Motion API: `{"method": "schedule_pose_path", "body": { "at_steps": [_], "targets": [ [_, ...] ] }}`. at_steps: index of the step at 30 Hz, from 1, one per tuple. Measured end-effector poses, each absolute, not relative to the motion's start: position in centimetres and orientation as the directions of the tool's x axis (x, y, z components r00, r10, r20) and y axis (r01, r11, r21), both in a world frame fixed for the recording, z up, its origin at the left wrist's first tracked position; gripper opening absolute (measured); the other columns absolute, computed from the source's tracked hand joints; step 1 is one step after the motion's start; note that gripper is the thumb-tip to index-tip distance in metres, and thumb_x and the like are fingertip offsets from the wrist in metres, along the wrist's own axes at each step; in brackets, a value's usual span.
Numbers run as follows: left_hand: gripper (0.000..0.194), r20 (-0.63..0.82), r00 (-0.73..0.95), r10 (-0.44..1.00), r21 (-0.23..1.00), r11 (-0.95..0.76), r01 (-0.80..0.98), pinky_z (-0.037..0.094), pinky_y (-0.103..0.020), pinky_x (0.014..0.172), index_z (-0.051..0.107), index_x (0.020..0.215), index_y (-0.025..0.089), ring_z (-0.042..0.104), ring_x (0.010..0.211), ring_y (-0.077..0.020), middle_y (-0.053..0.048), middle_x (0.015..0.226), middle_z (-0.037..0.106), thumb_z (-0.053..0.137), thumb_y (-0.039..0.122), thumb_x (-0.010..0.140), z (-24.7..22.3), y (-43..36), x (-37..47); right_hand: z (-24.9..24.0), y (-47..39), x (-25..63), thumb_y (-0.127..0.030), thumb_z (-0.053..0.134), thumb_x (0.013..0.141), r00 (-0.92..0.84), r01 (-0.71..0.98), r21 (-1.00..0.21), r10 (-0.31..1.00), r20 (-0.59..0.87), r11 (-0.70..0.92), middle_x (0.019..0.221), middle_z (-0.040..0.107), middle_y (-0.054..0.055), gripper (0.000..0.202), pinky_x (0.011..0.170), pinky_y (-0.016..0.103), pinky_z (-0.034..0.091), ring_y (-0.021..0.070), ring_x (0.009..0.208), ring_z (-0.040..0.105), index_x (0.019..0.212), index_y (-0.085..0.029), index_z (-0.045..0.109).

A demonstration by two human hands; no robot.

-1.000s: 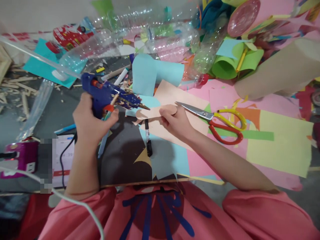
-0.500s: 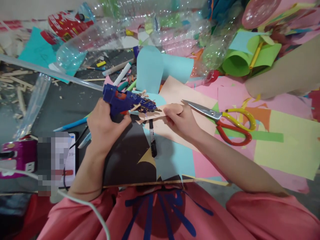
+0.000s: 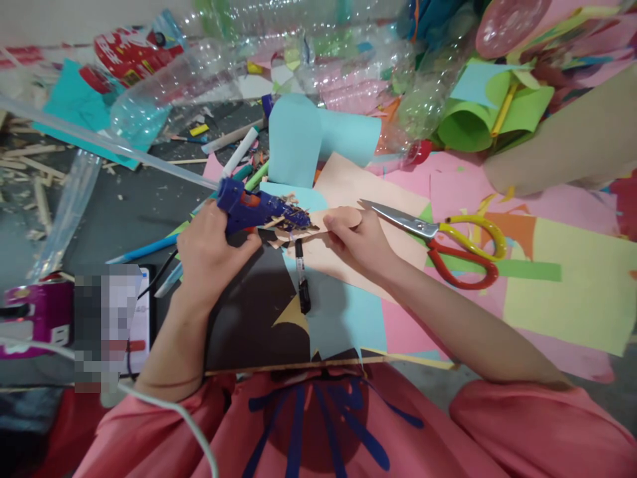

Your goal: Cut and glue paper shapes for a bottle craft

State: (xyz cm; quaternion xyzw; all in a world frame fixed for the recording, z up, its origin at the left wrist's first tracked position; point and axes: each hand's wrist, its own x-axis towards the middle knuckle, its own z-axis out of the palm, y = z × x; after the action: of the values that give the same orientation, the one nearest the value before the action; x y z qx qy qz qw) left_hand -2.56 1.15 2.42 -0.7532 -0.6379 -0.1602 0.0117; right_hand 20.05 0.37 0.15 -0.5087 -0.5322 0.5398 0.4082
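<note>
My left hand (image 3: 209,249) is wrapped round the handle of a blue glue gun (image 3: 246,207) with a long clear glue stick (image 3: 149,159) in its back end. Wood splinters cling to the gun's front, and its tip points right. Between the thumb and fingers of my right hand (image 3: 361,242) is a pale peach paper strip (image 3: 318,224) with a rounded end. The gun's tip is over the strip's left part, close to my right fingertips; whether they touch I cannot tell. Below the strip lies a black marker (image 3: 303,285).
Scissors (image 3: 428,232) with yellow and red handles lie right of my right hand. A light blue paper roll (image 3: 348,136) and clear plastic bottles (image 3: 169,86) are behind. A phone (image 3: 142,318) and purple box (image 3: 40,315) are at left. Coloured paper (image 3: 572,285) spreads right.
The glue gun in my left hand has shifted slightly right and down, its tip now lower over the strip. My right hand has barely moved.
</note>
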Motion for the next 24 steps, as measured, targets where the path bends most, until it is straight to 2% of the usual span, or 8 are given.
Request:
{"method": "schedule_pose_path", "body": {
  "at_steps": [4,9,16,20,24],
  "targets": [
    [0.024,0.331,0.21,0.92,0.102,-0.255,0.961,0.052,-0.042,0.068,0.053,0.089,0.017,0.067,0.084,-0.0316,-0.013,0.082,0.064,0.052,0.034,0.072,1.9,1.2,-2.9,0.2,0.4,20.0,-0.026,0.055,0.089,-0.145,0.101,-0.989,0.982,-0.119,-0.105,0.039,0.045,-0.006,0.044,0.049,0.024,0.034,0.0072,0.042,0.044,0.045,-0.02,0.048],
    [0.021,0.361,0.227,0.904,0.127,-0.289,0.949,0.052,-0.037,0.073,0.051,0.088,0.019,0.066,0.085,-0.0261,-0.008,0.082,0.064,0.056,0.032,0.072,1.4,1.1,-3.6,-0.1,0.3,20.0,-0.027,0.055,0.089,-0.151,0.076,-0.991,0.981,-0.123,-0.112,0.039,0.045,-0.006,0.046,0.049,0.025,0.034,0.0075,0.042,0.044,0.045,-0.02,0.045],
    [0.029,0.372,0.285,0.883,0.046,-0.324,0.945,0.054,-0.04,0.071,0.056,0.096,0.014,0.069,0.088,-0.0305,-0.015,0.092,0.069,0.054,0.034,0.075,1.0,1.1,-4.0,-0.5,0.3,20.0,-0.029,0.055,0.09,-0.149,0.072,-0.993,0.983,-0.104,-0.094,0.041,0.045,-0.005,0.047,0.052,0.026,0.037,0.0077,0.043,0.044,0.045,-0.02,0.044],
    [0.03,0.379,0.288,0.879,0.033,-0.324,0.946,0.055,-0.039,0.071,0.057,0.096,0.015,0.07,0.087,-0.0297,-0.015,0.092,0.071,0.053,0.036,0.076,0.8,1.1,-4.1,-0.5,0.3,20.1,-0.029,0.055,0.09,-0.154,0.085,-0.993,0.983,-0.096,-0.084,0.041,0.046,-0.005,0.047,0.052,0.026,0.036,0.0079,0.044,0.044,0.046,-0.02,0.045],
    [0.031,0.419,0.328,0.847,-0.03,-0.348,0.937,0.055,-0.038,0.067,0.058,0.096,0.012,0.071,0.082,-0.029,-0.016,0.087,0.071,0.048,0.037,0.08,0.7,1.2,-4.1,-0.6,0.3,20.1,-0.031,0.055,0.09,-0.162,0.069,-0.994,0.982,-0.097,-0.087,0.043,0.047,-0.004,0.047,0.054,0.027,0.038,0.0089,0.046,0.046,0.046,-0.02,0.045]
  ]
}}
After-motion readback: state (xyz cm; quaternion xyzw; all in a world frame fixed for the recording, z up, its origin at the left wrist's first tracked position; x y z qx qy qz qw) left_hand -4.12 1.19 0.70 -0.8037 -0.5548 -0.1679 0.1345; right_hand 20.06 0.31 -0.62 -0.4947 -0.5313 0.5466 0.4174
